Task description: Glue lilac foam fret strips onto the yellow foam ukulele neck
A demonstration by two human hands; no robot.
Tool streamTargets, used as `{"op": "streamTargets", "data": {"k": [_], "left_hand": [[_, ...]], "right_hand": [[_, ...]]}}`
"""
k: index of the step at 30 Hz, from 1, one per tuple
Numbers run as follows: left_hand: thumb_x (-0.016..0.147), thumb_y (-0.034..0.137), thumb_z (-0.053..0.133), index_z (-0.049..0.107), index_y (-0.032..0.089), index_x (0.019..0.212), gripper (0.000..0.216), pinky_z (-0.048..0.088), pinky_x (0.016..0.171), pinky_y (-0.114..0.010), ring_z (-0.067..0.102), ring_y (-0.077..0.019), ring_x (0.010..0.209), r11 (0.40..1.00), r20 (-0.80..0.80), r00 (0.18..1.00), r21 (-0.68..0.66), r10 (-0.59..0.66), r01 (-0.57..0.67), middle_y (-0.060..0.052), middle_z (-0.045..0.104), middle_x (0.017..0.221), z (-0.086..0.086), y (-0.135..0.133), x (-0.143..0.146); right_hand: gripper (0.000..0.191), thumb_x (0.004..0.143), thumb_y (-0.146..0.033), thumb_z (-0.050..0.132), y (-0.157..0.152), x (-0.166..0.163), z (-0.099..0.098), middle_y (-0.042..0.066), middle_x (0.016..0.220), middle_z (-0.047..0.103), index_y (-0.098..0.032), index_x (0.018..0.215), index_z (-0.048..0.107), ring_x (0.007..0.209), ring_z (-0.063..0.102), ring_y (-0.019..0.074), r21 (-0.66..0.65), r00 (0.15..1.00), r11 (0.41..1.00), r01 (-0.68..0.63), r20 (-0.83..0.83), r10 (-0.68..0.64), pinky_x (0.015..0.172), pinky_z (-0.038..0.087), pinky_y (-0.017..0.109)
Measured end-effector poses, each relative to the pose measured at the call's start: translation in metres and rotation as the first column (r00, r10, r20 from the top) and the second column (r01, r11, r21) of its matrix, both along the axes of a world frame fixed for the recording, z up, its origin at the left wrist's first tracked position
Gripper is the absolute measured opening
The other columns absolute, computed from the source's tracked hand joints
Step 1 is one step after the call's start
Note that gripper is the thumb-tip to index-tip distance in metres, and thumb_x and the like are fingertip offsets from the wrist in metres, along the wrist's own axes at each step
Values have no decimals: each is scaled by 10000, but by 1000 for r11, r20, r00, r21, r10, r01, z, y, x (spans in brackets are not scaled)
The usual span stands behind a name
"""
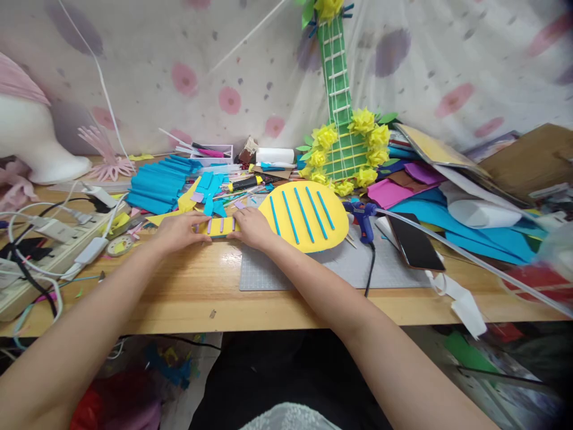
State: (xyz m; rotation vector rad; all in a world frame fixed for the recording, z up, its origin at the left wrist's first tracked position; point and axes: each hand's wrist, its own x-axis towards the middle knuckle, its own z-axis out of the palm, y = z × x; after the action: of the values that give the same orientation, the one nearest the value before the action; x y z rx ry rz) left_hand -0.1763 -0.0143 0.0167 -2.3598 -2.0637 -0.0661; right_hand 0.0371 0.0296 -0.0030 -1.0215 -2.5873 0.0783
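Note:
A yellow cardboard toy guitar (316,233) lies on its side along the table, its rounded body to the right and its narrow neck to the left. Blue strips cross the body, and short purple strips cross the neck. My left hand (181,229) pinches the neck near its far-left end, fingers on the top face and edge. Closer to the body, my right hand (254,227) grips the same neck. Between the two hands, a stretch of neck with purple strips shows. My palms hide the undersides of my fingertips.
A grey cutting mat (268,272) lies under the body. To the right are a blue glue gun (363,220) and a phone (416,242). A green flowered paper guitar (340,119) stands behind. Power strips with cables (49,263) crowd the left; blue crepe paper (159,182) lies behind my hands.

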Motion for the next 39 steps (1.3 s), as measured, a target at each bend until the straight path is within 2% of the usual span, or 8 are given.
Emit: {"op": "streamTargets", "data": {"k": [8, 23, 39], "left_hand": [[690, 572, 556, 578, 285, 1191, 578, 416, 813, -262, 542, -218, 1098, 999, -26, 1000, -53, -7, 5, 8, 537, 1286, 6, 1, 3], [688, 581, 550, 582, 299, 1188, 575, 409, 836, -278, 544, -234, 1095, 999, -9, 1000, -45, -23, 22, 4, 539, 1281, 2, 2, 1], [712, 558, 523, 569, 266, 1201, 571, 415, 824, -274, 524, -217, 1133, 998, -77, 997, -66, -24, 18, 0, 519, 1309, 6, 1, 6]], "right_hand": [[491, 724, -497, 623, 1, -1, -3, 156, 1046, 611, -83, 985, 584, 1019, 520, 258, 6, 1000, 1000, 3, 9, -3, 859, 376, 367], [487, 723, -487, 630, 1, -1, -3, 153, 1037, 613, -76, 982, 590, 1016, 517, 254, 1, 1000, 1000, 0, 11, 0, 860, 381, 363], [462, 743, -469, 616, -1, -1, -1, 166, 1049, 604, -75, 983, 583, 1049, 494, 257, -18, 1000, 1000, 0, 13, 1, 869, 372, 371]]}}
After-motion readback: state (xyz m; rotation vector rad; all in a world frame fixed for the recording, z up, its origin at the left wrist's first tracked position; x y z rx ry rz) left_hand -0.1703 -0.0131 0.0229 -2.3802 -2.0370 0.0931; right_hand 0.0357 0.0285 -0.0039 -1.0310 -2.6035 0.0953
